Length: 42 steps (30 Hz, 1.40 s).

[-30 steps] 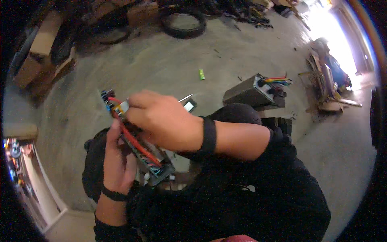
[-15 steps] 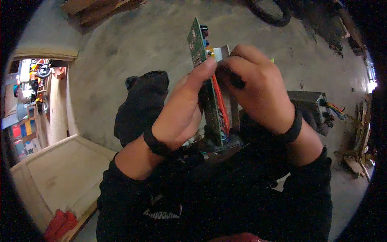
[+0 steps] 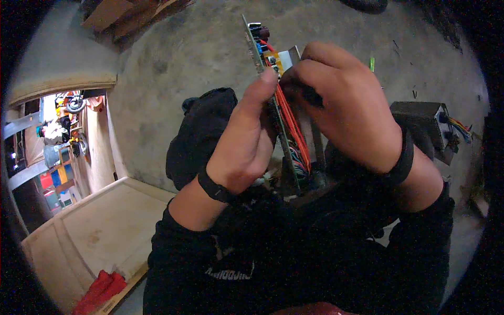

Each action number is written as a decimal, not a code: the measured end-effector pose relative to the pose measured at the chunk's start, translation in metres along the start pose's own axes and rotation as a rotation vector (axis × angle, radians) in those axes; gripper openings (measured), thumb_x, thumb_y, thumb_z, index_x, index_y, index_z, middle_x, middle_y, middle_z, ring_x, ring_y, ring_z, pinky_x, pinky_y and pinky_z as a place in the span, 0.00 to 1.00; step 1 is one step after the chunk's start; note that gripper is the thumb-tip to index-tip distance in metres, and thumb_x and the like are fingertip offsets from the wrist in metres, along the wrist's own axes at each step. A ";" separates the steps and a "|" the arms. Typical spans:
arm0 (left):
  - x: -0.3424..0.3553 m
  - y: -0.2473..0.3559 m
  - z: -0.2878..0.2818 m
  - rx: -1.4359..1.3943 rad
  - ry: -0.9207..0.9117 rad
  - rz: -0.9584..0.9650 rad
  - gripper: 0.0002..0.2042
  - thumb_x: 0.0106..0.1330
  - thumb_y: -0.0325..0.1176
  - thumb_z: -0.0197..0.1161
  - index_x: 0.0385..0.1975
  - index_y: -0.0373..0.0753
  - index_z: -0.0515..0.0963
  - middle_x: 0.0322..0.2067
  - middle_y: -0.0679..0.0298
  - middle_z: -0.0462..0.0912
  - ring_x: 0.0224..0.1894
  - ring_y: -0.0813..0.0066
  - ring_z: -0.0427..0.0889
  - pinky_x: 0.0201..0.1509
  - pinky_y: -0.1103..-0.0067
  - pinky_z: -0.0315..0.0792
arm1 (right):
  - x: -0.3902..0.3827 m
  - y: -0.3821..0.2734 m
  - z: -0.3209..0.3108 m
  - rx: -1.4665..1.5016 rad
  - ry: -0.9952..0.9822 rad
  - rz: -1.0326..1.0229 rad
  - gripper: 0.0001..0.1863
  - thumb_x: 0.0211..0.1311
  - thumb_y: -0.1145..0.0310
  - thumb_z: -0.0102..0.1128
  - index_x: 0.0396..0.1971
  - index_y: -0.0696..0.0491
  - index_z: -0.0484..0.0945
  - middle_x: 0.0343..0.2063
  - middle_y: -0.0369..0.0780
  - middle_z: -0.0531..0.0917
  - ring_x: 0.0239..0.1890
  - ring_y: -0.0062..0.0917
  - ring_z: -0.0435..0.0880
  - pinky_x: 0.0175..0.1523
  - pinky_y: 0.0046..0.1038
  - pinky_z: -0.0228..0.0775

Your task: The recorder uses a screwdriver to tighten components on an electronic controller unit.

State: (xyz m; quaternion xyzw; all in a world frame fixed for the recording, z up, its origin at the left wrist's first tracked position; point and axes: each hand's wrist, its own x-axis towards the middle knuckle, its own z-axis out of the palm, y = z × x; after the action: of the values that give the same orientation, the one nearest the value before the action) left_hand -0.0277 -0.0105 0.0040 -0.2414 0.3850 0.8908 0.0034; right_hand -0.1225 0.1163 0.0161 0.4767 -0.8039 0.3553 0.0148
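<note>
A green circuit board point(image 3: 251, 44) stands on edge in front of me, tilted a little, with dark and blue components on its right face. My left hand point(image 3: 241, 136) grips it from the left, thumb over the near edge. Long red wires point(image 3: 290, 118) run down beside the board to a bundle of coloured wires point(image 3: 299, 157). My right hand point(image 3: 352, 105) is closed on the right side, close to a yellow-taped part point(image 3: 272, 59) and a pale plate point(image 3: 287, 59). Something dark shows under its curled fingers; what it is stays hidden.
On the concrete floor point(image 3: 173, 47) to the right sits a grey metal box point(image 3: 417, 113) with coloured wires point(image 3: 459, 128) coming out. A wooden panel point(image 3: 100, 226) with a red cloth point(image 3: 102, 291) lies at left, below a doorway. Cardboard point(image 3: 111, 18) and a tyre point(image 3: 367, 4) are at the far edge.
The view has swung, so everything sits differently in it. The board now appears more edge-on, showing more of its components and wires. Both hands keep their places on it.
</note>
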 end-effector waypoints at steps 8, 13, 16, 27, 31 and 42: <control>0.001 -0.002 -0.002 -0.087 0.013 -0.158 0.21 0.65 0.51 0.57 0.49 0.42 0.71 0.42 0.68 0.77 0.46 0.76 0.75 0.54 0.75 0.67 | -0.005 -0.006 0.001 -0.106 0.038 -0.029 0.09 0.40 0.75 0.64 0.25 0.56 0.75 0.28 0.42 0.75 0.35 0.41 0.76 0.38 0.36 0.70; -0.014 -0.014 -0.010 -0.056 -0.001 -0.121 0.19 0.66 0.49 0.56 0.47 0.41 0.72 0.41 0.68 0.77 0.45 0.77 0.75 0.53 0.77 0.67 | -0.023 -0.017 0.007 -0.100 0.046 0.000 0.09 0.40 0.74 0.64 0.24 0.56 0.73 0.28 0.42 0.75 0.34 0.40 0.76 0.38 0.36 0.70; 0.000 0.002 0.001 -0.061 -0.029 -0.135 0.18 0.67 0.48 0.56 0.46 0.41 0.72 0.40 0.68 0.78 0.44 0.77 0.75 0.52 0.77 0.67 | -0.006 -0.009 -0.003 -0.125 0.044 0.001 0.10 0.40 0.74 0.65 0.24 0.56 0.73 0.28 0.41 0.74 0.35 0.40 0.75 0.38 0.36 0.70; -0.002 0.000 -0.010 -0.048 -0.061 -0.112 0.19 0.66 0.49 0.57 0.47 0.41 0.72 0.41 0.68 0.78 0.45 0.77 0.75 0.53 0.77 0.67 | -0.008 -0.008 -0.006 -0.082 0.075 0.011 0.09 0.45 0.73 0.66 0.28 0.55 0.76 0.26 0.41 0.75 0.30 0.37 0.75 0.34 0.34 0.68; -0.008 0.004 0.002 -0.027 -0.011 -0.092 0.21 0.65 0.50 0.57 0.49 0.40 0.72 0.44 0.66 0.78 0.47 0.76 0.75 0.56 0.76 0.66 | -0.001 -0.002 -0.025 -0.014 0.250 0.102 0.11 0.56 0.65 0.66 0.36 0.53 0.80 0.22 0.38 0.78 0.20 0.21 0.71 0.26 0.25 0.63; -0.002 -0.001 -0.004 0.056 0.046 -0.026 0.21 0.66 0.51 0.56 0.49 0.42 0.72 0.42 0.66 0.78 0.46 0.75 0.76 0.54 0.73 0.69 | 0.046 -0.026 -0.048 0.366 0.926 0.197 0.33 0.61 0.70 0.59 0.62 0.54 0.52 0.44 0.43 0.71 0.37 0.29 0.78 0.45 0.31 0.75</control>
State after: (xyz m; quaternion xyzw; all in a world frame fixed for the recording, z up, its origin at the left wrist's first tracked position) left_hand -0.0240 -0.0123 0.0013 -0.2668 0.4067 0.8736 0.0127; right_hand -0.1423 0.1019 0.0831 0.1858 -0.6788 0.6642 0.2522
